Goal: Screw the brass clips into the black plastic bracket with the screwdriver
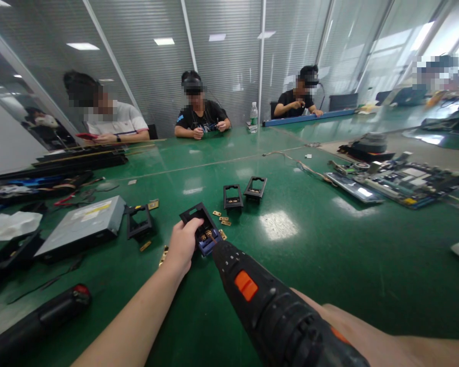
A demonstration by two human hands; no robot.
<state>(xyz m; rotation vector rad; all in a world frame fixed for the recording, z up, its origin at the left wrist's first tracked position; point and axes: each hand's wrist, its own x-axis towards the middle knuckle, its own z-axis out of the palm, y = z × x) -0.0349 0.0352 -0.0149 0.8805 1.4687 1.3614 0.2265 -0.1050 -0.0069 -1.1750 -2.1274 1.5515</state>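
The black frame (199, 224) is lying on the green table (329, 265) just ahead of us, and we are pinning it with our left hand (181, 247), whose fingers are curling onto its near left edge, clamped on the frame. At its near end a blue part with brass contacts is showing, and the tip of our black and orange power screwdriver (263, 306) is meeting it there. Our right hand (352, 326) is sitting mostly behind the tool's body, so we cannot tell how its fingers are closing. Loose brass plates (224, 220) are lying just beyond the frame, two more black frames (245, 193) farther off, another frame (138, 222) and a grey drive (84, 224) to the left. To the right, bare table is opening out widely before the circuit boards (401, 181).
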